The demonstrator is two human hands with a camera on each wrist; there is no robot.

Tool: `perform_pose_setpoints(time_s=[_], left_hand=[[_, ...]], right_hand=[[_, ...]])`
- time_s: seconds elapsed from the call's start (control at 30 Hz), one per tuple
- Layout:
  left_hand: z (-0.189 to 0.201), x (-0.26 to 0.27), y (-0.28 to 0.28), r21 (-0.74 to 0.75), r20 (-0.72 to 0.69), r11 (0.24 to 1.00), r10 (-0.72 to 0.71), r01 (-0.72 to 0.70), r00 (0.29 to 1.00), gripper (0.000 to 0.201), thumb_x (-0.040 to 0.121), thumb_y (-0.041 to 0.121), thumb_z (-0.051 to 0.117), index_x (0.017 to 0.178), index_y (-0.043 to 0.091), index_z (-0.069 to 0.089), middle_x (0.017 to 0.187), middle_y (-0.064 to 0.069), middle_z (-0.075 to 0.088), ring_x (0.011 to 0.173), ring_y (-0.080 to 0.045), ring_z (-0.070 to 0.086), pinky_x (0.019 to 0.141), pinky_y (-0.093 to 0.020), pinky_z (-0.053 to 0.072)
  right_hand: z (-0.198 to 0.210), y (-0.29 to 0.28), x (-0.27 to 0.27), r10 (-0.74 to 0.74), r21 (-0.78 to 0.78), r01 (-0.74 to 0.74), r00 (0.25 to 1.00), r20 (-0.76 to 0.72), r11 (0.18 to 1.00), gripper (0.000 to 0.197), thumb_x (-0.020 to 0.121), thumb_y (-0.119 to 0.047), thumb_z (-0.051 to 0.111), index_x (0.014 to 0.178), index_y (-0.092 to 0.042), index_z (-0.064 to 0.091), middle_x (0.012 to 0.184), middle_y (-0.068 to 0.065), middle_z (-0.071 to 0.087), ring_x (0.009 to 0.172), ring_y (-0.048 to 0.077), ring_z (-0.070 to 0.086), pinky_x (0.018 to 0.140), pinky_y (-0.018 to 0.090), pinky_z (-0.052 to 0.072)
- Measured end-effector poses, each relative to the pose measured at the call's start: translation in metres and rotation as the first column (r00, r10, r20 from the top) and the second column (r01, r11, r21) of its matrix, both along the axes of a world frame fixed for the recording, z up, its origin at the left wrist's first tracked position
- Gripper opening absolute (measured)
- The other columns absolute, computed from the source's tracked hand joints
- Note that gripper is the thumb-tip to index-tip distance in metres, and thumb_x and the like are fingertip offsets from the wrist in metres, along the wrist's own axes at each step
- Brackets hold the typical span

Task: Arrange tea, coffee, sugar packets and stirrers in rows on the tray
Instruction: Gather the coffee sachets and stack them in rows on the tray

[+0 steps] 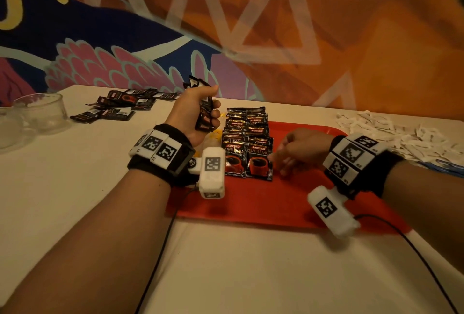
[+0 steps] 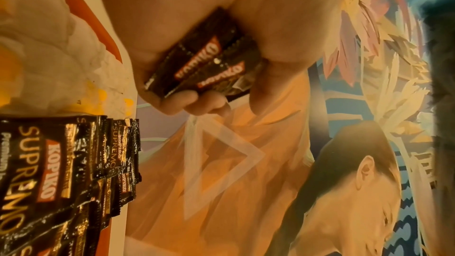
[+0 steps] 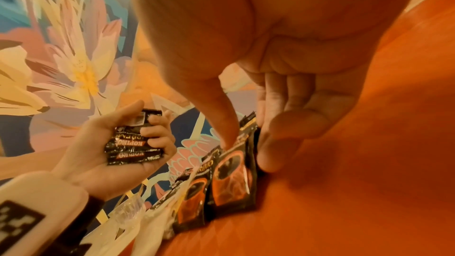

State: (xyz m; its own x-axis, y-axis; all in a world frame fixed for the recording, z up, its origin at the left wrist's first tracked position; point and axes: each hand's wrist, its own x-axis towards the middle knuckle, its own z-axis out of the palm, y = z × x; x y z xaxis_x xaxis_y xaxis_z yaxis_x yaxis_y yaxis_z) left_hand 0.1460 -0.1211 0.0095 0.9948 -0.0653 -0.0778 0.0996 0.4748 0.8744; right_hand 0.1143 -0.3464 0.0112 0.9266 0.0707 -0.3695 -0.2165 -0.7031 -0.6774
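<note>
A red tray (image 1: 288, 203) lies on the white table. On its left part, black Kopiko coffee sachets (image 1: 247, 138) lie overlapped in two columns. My left hand (image 1: 211, 110) is raised over the tray's far left corner and grips a small bundle of coffee sachets (image 1: 204, 115); the bundle (image 2: 209, 59) also fills the left wrist view. My right hand (image 1: 283, 160) is down on the tray. Its thumb (image 3: 221, 129) presses on the nearest right sachet (image 3: 231, 182), and its curled fingers (image 3: 270, 155) hold that sachet's right edge.
Loose coffee sachets (image 1: 118, 108) lie scattered at the far left, near two glass bowls (image 1: 40, 113). A heap of white packets (image 1: 391, 133) covers the table on the right. White and yellow items (image 2: 74, 61) sit by the tray's left edge. Cables (image 1: 160, 251) trail across the front.
</note>
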Motion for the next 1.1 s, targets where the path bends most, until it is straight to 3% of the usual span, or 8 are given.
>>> perform_pose_setpoints(time_s=[0.17,0.37,0.63,0.73,0.83,0.93,1.0,1.1], left_hand=[[0.003,-0.007,-0.006,-0.051,0.000,0.998,-0.025,0.025,1.000,0.019,0.094,0.011,0.044,0.107,0.004,0.057,0.077,-0.006,0.055,0.062,-0.015,0.054,0.054,-0.026,0.048],[0.001,-0.006,-0.012,0.043,0.038,0.998,0.040,-0.042,0.998,0.029,0.091,0.005,0.066,0.118,-0.003,0.062,0.107,-0.023,0.071,0.095,-0.035,0.072,0.088,-0.052,0.057],[-0.002,-0.011,-0.021,0.090,0.113,0.996,-0.038,0.028,0.993,0.024,0.089,0.007,0.067,0.111,-0.002,0.066,0.107,-0.023,0.070,0.095,-0.037,0.070,0.082,-0.046,0.058],[-0.002,-0.012,-0.021,0.145,0.128,0.989,0.006,-0.025,0.992,0.047,0.076,0.030,0.078,0.111,0.001,0.067,0.101,-0.021,0.072,0.091,-0.037,0.072,0.077,-0.045,0.058],[0.004,-0.013,-0.021,0.212,0.082,0.977,-0.017,-0.001,0.997,0.077,0.057,0.065,0.073,0.107,0.006,0.065,0.075,-0.007,0.062,0.059,-0.017,0.059,0.052,-0.027,0.049],[0.006,-0.013,-0.021,0.048,0.005,0.992,-0.118,0.118,0.993,0.078,0.064,0.072,0.062,0.112,0.011,0.058,0.074,-0.003,0.052,0.058,-0.009,0.046,0.047,-0.018,0.041],[0.007,-0.014,-0.021,-0.047,-0.027,0.984,-0.171,0.170,0.985,0.065,0.073,0.068,0.063,0.103,0.011,0.056,0.077,-0.003,0.054,0.061,-0.010,0.047,0.049,-0.018,0.042],[0.009,-0.019,-0.021,-0.089,-0.015,0.983,-0.161,0.159,0.987,0.028,0.096,0.029,0.059,0.109,0.004,0.064,0.088,-0.013,0.069,0.070,-0.021,0.066,0.056,-0.029,0.056]], right_hand=[[0.011,0.003,0.008,0.025,0.103,-0.040,0.989,0.144,0.994,0.026,0.084,-0.025,0.076,0.099,-0.011,0.060,0.090,0.010,0.075,0.071,0.016,0.068,0.058,0.026,0.050],[0.012,0.027,0.014,-0.014,0.349,-0.120,0.934,0.358,0.929,0.020,0.082,-0.021,0.079,0.090,-0.012,0.064,0.078,0.002,0.067,0.071,0.016,0.062,0.055,0.024,0.044],[0.012,0.045,0.021,-0.067,0.507,-0.198,0.887,0.457,0.839,0.026,0.079,-0.004,0.079,0.095,-0.019,0.065,0.088,0.008,0.074,0.071,0.018,0.071,0.062,0.031,0.053],[0.009,0.046,0.021,-0.115,0.485,-0.198,0.833,0.542,0.852,0.022,0.078,-0.004,0.080,0.083,-0.021,0.067,0.077,-0.002,0.070,0.066,0.009,0.067,0.061,0.025,0.050],[0.010,0.043,0.023,-0.200,0.484,-0.176,0.753,0.627,0.857,0.020,0.075,-0.008,0.083,0.079,-0.023,0.071,0.079,-0.004,0.073,0.074,0.014,0.069,0.071,0.033,0.055],[0.012,0.041,0.023,-0.250,0.473,-0.196,0.646,0.721,0.859,0.026,0.077,-0.002,0.079,0.076,-0.028,0.072,0.078,-0.010,0.073,0.077,0.010,0.071,0.074,0.030,0.057],[0.011,0.041,0.020,-0.226,0.416,-0.238,0.560,0.797,0.878,0.038,0.080,0.002,0.074,0.072,-0.035,0.070,0.076,-0.014,0.072,0.076,0.012,0.070,0.070,0.029,0.058],[0.006,0.043,0.018,-0.134,0.293,-0.290,0.464,0.875,0.911,0.040,0.081,0.007,0.069,0.076,-0.033,0.070,0.087,-0.010,0.073,0.083,0.012,0.071,0.075,0.025,0.058]])
